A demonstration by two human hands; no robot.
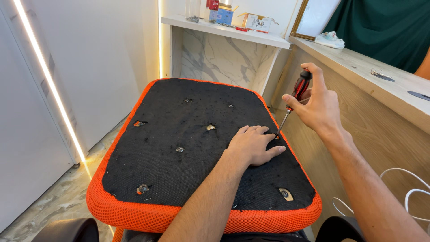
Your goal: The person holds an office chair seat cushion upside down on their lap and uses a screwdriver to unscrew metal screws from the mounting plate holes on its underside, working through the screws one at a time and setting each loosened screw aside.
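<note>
Screwdriver: the screwdriver point(293, 102), red and black in the handle, sits clamped in the right hand point(319, 107); fingers wrap the handle and the index finger lies along it.
Long axis: the shaft slants down and to the left from the right hand, its tip meeting the black underside of the seat point(179, 116) just beyond the left hand's fingertips.
Screw point: whatever the tip bears on is hidden behind the left hand's fingers; a screw head cannot be made out there.
Left hand: the left hand point(253, 145) lies flat and spread on the black fabric, palm down, gripping nothing, touching the seat right beside the tip.
Nearer hand: the left hand is closer to the tip; the right hand stands above and to the right of it.
Other holes: several fastening holes point(180, 149) dot the fabric to the left of both hands, well apart from the tip.
Orange rim: the mesh edge point(134, 215) runs around the fabric, passing just right of the tip.
Desk: a wooden desk point(385, 85) rises to the right of the right hand, close by the elbow side.
In the way: nothing stands between shaft and seat.
</note>
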